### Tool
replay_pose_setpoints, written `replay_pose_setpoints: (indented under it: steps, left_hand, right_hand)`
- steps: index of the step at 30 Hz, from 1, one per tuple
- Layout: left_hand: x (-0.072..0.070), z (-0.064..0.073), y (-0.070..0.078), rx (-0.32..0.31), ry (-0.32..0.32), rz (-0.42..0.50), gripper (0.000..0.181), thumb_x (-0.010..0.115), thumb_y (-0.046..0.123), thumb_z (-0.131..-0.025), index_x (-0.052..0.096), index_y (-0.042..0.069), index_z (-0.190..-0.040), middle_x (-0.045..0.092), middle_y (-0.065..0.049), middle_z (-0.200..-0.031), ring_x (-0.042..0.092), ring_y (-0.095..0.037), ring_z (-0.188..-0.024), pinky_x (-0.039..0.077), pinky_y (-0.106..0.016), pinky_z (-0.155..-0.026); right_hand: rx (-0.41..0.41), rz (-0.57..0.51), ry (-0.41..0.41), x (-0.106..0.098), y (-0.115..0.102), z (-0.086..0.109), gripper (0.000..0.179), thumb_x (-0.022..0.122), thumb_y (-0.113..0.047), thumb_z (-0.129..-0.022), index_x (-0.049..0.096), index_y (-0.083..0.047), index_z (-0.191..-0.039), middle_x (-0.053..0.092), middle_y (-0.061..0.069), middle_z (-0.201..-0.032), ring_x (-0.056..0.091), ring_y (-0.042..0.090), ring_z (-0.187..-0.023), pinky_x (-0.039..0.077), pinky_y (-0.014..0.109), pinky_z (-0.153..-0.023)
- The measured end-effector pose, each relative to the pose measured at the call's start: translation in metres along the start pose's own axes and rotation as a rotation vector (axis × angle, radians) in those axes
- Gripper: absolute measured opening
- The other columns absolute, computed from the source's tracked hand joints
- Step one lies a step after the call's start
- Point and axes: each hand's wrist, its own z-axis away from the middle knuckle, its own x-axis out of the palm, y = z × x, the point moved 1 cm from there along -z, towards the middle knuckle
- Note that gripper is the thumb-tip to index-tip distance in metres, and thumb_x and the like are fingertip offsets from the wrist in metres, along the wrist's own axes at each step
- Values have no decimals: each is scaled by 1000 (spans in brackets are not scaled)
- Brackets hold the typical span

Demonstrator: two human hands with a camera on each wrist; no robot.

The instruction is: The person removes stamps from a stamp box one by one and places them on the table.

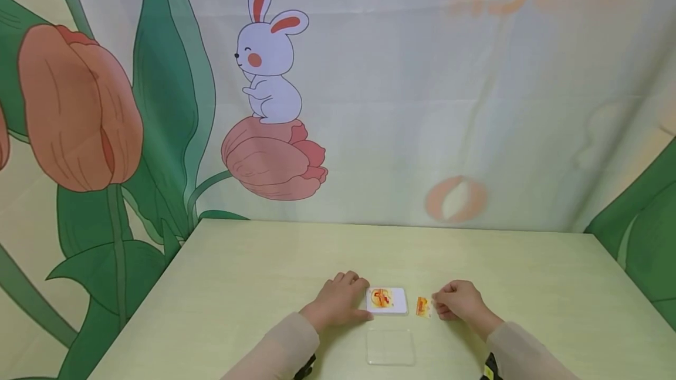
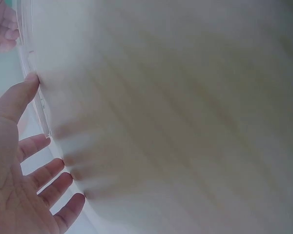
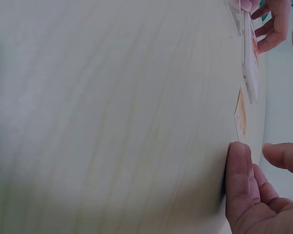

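In the head view a small box of white cards (image 1: 397, 302), its top card printed in orange and yellow, lies on the table. My left hand (image 1: 342, 299) rests at its left side, thumb at the near corner and index finger at the far corner. The left wrist view shows the fingers (image 2: 50, 170) spread and fairly straight along the tabletop. Right of the box lies a small orange and yellow printed piece (image 1: 423, 306). My right hand (image 1: 465, 302) is at that piece's right edge; in the right wrist view a fingertip meets the edge (image 3: 240, 117), the upper digit raised apart.
A clear plastic lid or tray (image 1: 391, 363) lies on the pale wooden table (image 1: 253, 286), just in front of the card box. Behind the table hangs a cloth backdrop (image 1: 369, 104) with tulips and a rabbit.
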Motion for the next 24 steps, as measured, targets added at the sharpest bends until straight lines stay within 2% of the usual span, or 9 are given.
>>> replay_pose_setpoints:
  steps: [5,8,14,20,24]
  left_hand:
    - [0,0,0,-4,-1,7,63,65,54,-76,49,20,-126,48,-5,-125,45,-23,-114,41,-42,-90]
    - [1,-1,0,-4,-4,11,63,65,54,-76,49,20,-127,48,-5,-125,45,-23,-114,41,-42,-91]
    - [3,-1,-2,2,-4,7,63,65,55,-76,49,20,-126,48,-4,-125,45,-23,-113,42,-41,-90]
    - [2,-1,-1,-1,-2,12,62,65,54,-76,49,20,-126,48,-4,-124,45,-22,-113,41,-41,-89]
    - [0,0,0,1,-5,13,62,65,53,-76,49,20,-126,48,-4,-124,45,-23,-112,41,-41,-89]
  right_hand:
    - [-3,17,6,-3,0,0,16,60,-10,-85,56,4,-90,59,9,-76,57,13,-63,53,26,-58]
    - [-32,47,14,-4,-1,0,16,61,-12,-84,56,3,-87,58,8,-74,56,14,-63,52,27,-57]
    - [-170,171,55,-6,-12,4,17,65,-17,-82,57,-2,-79,57,5,-65,54,15,-56,48,28,-55]
    - [-315,279,105,-6,-22,12,16,67,-17,-80,59,-4,-79,60,4,-73,52,14,-62,44,26,-56]
    - [-369,347,125,-5,-27,20,15,68,-16,-79,59,-4,-80,60,4,-74,51,13,-66,41,25,-58]
